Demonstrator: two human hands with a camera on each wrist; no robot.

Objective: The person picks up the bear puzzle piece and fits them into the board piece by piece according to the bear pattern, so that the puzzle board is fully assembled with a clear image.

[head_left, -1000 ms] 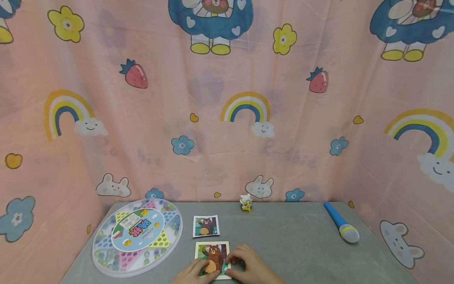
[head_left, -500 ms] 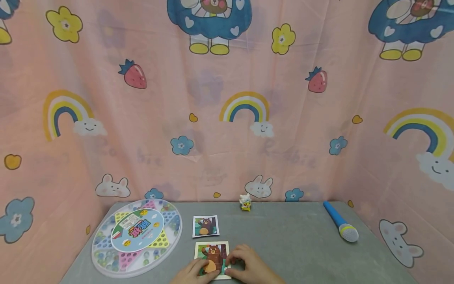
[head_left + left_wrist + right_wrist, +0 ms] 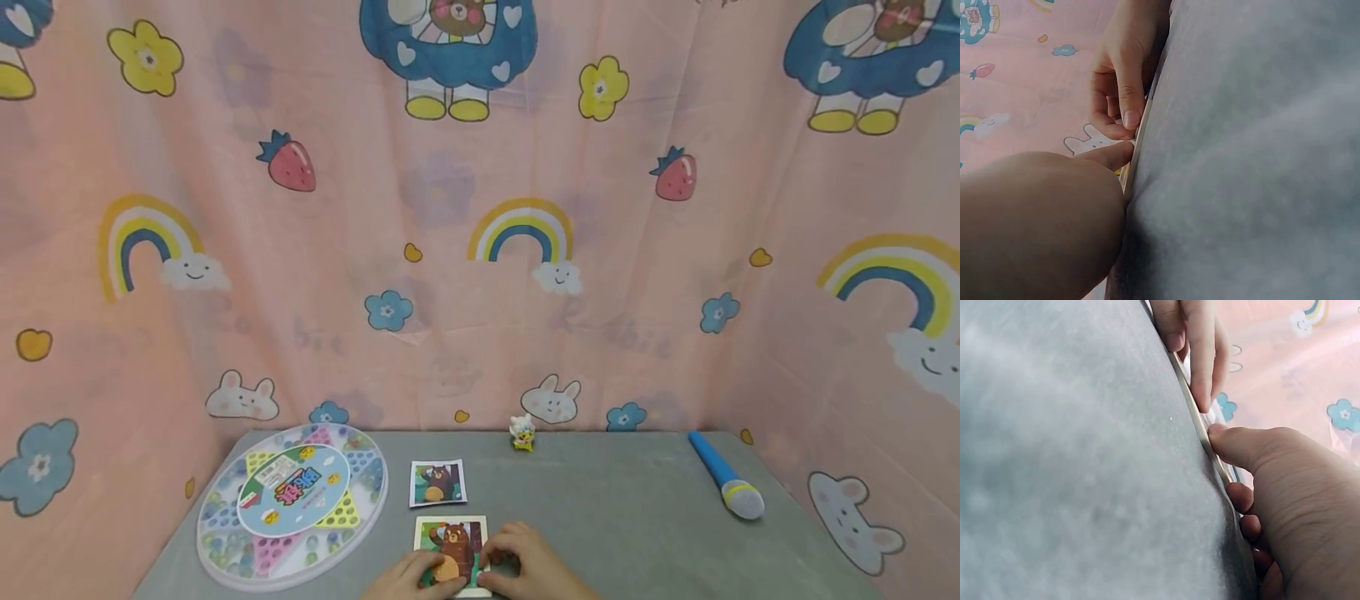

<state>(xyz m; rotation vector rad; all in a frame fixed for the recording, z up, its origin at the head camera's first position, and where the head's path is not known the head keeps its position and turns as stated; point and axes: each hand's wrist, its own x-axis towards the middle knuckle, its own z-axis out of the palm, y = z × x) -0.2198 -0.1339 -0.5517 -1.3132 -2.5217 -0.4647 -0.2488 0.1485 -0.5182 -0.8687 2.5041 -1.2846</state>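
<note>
A square bear puzzle (image 3: 456, 546) with a pale border lies flat near the table's front in the head view. My left hand (image 3: 411, 577) rests on its lower left, fingers and thumb laid over the picture. My right hand (image 3: 534, 567) grips the puzzle's right side with curled fingers and thumb close together; whether a loose piece lies between them is hidden. In the right wrist view, the right thumb (image 3: 1225, 440) touches the thin wooden edge. Just behind the puzzle lies a small card (image 3: 437, 483) with the same bear picture.
On the left stands a round Chinese checkers board (image 3: 213, 567) with marbles under a clear cover. A small figurine (image 3: 522, 433) is at the table's back edge, a blue toy microphone (image 3: 723, 475) at the right. A pink patterned curtain (image 3: 465, 342) surrounds the grey table (image 3: 615, 517).
The head view has shifted slightly, so everything sits a little lower. Both hands stay in place on the puzzle.
</note>
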